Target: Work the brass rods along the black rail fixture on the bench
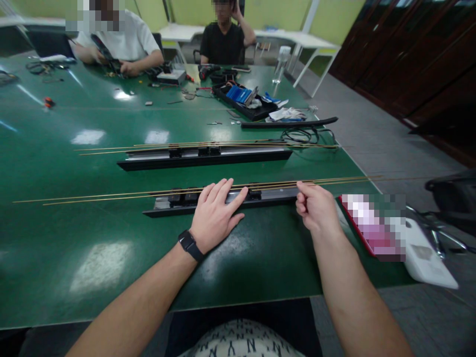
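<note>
My left hand [215, 213], a dark watch on its wrist, lies with fingers stretched over the middle of the nearer black-edged metal rail [277, 196]. Under and beside its fingers run several long thin brass-coloured rods [111, 197], lying along the rail over small black blocks [177, 197]. My right hand [316, 206] is closed in a pinch on the rods at the rail's right end; how many it grips is hidden. Farther off, a second similar rail [208, 159] carries black blocks and more thin rods [100, 150].
Beyond the rails are a coiled black cable [303, 135], a black strip [286, 124] and a black tray [256, 113]. A red-edged object [357, 225] and a white one [427, 258] lie by the right edge. Two people sit across the green table [48, 253].
</note>
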A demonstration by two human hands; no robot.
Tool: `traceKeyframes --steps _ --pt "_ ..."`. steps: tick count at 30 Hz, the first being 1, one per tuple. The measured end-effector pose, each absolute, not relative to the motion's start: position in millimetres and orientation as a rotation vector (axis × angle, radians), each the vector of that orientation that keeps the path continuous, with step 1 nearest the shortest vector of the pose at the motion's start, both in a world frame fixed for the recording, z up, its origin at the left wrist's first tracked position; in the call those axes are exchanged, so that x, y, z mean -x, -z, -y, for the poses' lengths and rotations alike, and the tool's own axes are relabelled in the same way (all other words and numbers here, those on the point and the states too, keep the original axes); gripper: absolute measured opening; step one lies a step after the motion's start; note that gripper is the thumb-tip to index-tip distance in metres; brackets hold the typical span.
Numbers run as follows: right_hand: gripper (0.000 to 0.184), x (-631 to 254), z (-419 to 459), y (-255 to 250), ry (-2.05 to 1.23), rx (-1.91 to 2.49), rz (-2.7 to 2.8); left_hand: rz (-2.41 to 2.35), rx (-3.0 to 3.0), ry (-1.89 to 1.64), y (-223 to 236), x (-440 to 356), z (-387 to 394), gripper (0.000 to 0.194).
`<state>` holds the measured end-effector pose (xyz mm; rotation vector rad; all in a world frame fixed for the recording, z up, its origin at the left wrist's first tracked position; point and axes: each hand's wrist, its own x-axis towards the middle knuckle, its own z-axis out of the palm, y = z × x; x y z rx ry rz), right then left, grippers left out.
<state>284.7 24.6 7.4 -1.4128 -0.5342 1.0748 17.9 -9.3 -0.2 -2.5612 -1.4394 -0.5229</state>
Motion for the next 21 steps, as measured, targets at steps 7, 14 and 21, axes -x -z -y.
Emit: traceKeyframes --steps 7,14,21 --pt "0.022 -293.5 -27.0 -14.8 -1.061 1.420 0.475 1.432 2.572 0.552 1.7 -17.5 8.5 0.062" --pt "0.025 -306.1 -28.6 -23.5 -1.058 1.372 0.427 1.417 2.575 0.583 3.1 -17.4 8.2 0.066" --pt "0.025 -263.0 -34.5 -49.1 -1.220 1.242 0.546 1.419 2.574 0.590 5.0 -17.3 7.9 0.067"
